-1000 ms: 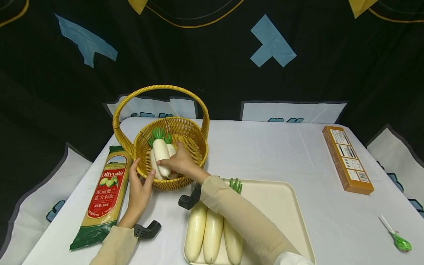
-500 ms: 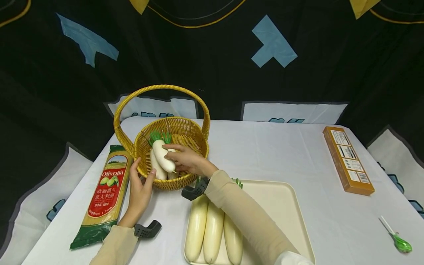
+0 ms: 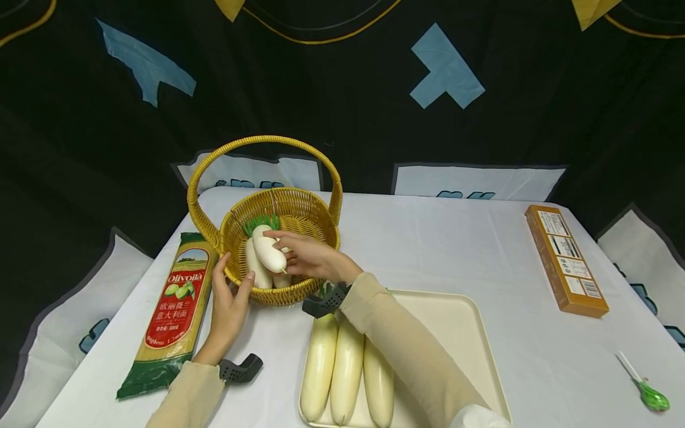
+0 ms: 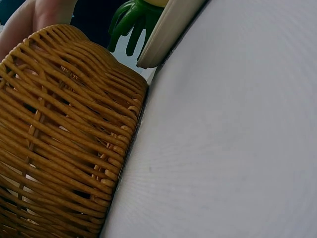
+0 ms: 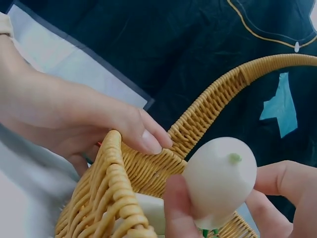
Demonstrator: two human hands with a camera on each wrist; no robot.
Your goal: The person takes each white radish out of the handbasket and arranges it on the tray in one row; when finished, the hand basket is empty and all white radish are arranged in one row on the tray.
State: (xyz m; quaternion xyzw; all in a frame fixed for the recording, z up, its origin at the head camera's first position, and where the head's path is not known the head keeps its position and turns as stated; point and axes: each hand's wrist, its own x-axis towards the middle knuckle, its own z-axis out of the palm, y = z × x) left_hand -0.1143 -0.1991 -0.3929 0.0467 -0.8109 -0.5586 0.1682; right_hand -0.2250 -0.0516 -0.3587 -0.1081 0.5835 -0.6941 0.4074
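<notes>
A yellow wicker basket (image 3: 307, 217) with a tall arched handle stands at the left back of the table. My left hand (image 3: 227, 315) grips its near left rim, and the right wrist view shows the thumb hooked over that rim. Inside the basket, my right hand (image 3: 316, 258) pinches a white radish (image 3: 269, 249) with green leaves between thumb and fingers. Under and beside it lie other white radishes (image 3: 255, 267), partly covered. In the right wrist view the held radish (image 5: 220, 173) points its rounded end at the camera. The left wrist view is mostly basket wall (image 4: 64, 134).
Left of the basket lies a spaghetti pack (image 3: 176, 297). A cream tray (image 3: 455, 333) at the front holds several long pale radishes (image 3: 345, 374), partly under my right forearm. At the right are a brown box (image 3: 567, 261) and a green lollipop (image 3: 653, 397).
The held radish has tilted, its lower end swinging to the right, and my right hand has drawn slightly right. My left hand keeps its place on the rim.
</notes>
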